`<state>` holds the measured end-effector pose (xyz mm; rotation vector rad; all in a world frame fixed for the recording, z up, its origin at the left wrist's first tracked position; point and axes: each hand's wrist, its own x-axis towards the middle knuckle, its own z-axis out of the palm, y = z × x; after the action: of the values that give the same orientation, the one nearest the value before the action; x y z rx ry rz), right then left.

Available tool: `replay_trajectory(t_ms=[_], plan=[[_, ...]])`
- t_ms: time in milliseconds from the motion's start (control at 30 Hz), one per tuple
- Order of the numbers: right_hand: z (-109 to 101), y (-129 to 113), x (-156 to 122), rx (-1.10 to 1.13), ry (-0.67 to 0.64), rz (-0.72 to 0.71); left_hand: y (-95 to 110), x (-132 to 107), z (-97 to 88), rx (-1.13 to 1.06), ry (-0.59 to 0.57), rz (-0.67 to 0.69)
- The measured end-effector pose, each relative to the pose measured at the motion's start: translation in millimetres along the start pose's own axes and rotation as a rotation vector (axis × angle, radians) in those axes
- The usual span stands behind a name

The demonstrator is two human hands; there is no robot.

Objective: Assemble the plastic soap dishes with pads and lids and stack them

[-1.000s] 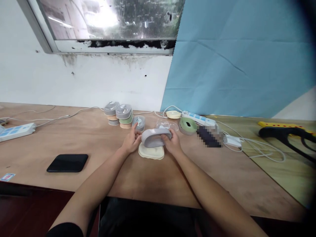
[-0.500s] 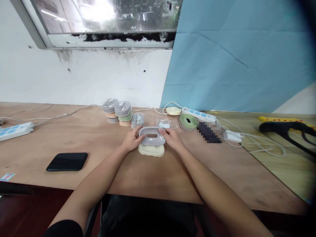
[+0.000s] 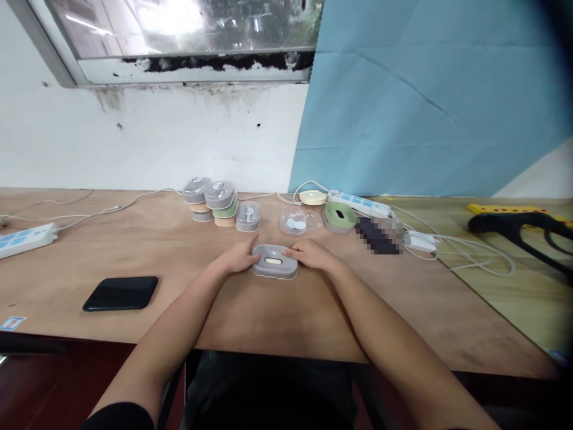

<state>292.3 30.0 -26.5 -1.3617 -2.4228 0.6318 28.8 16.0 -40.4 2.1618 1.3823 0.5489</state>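
A grey oval lid [image 3: 274,262] with a slot in its middle lies flat on the wooden table [image 3: 188,298], covering a cream base that shows only through the slot. My left hand [image 3: 236,260] rests on the lid's left end, fingers laid flat over the rim. My right hand [image 3: 311,255] presses on the right end in the same way. Both hands touch the lid from above.
Behind the lid stand stacked small grey-lidded containers [image 3: 213,200], a clear tray [image 3: 299,221], a green ring [image 3: 339,216] and a cream piece [image 3: 312,197]. A black phone [image 3: 120,292] lies left, power strips [image 3: 24,239] and cables at both sides, a black-and-yellow tool [image 3: 519,221] far right.
The grey lid, held tilted above the cream base a second ago, has been lowered flat onto it. Both hands came down with it and now lie on its ends.
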Motion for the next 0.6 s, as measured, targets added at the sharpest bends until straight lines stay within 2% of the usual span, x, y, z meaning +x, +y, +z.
replay_trajectory(t_ms=[67,200,333,433,600], plan=[[3,1,3,-0.046,0.139,0.014,3,-1,-0.1,0.053,0.045,-0.025],[5,7,9,-0.079,0.539,0.117,5,1,-0.5,0.123,0.128,-0.102],[-2,24,13,-0.104,0.793,0.118,4,2,-1.0,0.147,0.136,-0.125],[-7,40,14,-0.112,0.816,0.064,5,1,-0.4,0.152,0.149,-0.12],[-5,61,13,-0.128,0.577,0.073,7,-1,1.7,0.17,0.164,-0.129]])
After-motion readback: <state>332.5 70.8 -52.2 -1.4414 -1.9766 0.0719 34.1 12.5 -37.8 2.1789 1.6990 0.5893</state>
